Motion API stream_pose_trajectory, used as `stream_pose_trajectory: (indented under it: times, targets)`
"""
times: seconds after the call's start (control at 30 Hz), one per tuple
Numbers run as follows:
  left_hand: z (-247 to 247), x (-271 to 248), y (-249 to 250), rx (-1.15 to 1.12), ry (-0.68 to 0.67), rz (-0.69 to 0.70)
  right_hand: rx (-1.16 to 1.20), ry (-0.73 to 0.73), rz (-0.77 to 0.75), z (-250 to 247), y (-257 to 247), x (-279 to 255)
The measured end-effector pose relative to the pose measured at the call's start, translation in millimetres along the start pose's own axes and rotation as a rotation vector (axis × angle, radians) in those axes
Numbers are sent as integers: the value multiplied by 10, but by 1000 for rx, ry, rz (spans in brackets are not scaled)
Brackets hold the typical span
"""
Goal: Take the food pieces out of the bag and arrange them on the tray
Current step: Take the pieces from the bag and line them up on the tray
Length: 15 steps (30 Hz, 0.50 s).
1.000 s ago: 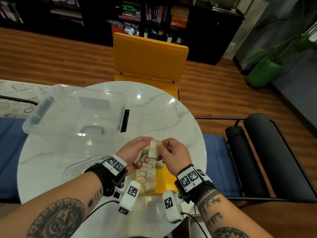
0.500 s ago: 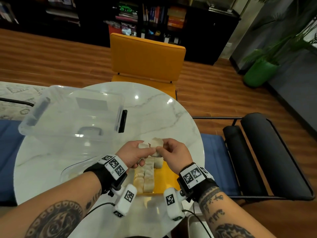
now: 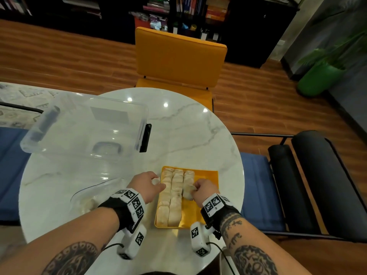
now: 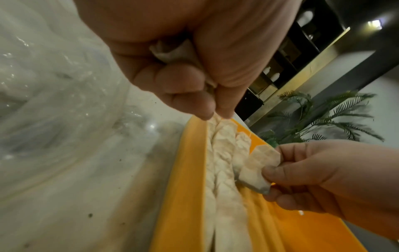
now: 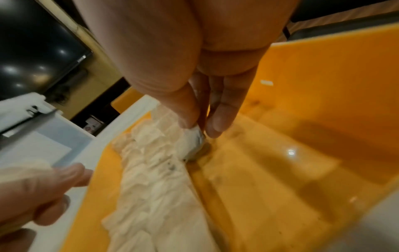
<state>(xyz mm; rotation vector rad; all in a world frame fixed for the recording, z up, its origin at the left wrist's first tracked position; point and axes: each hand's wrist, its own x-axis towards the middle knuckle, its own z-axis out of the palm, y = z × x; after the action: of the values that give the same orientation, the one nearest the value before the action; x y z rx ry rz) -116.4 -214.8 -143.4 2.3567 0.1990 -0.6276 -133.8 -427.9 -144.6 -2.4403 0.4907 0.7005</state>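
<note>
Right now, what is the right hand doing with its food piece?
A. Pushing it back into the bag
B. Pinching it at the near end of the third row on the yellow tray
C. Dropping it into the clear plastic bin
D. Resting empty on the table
B: the right hand pinches a pale food piece down at the near end of the short third row on the yellow tray, while the left hand holds another piece beside the tray.

Pale food pieces (image 3: pixel 172 197) in three close rows on orange tray (image 3: pixel 206 176); clear bag (image 3: pixel 93 197) just left.
</note>
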Motion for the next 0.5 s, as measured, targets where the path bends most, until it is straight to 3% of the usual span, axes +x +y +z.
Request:
stream_pose_trajectory:
  times: [0.5]
  targets:
    - [54,-1,-56,39,13,-37,68,24,136,115,-16,169]
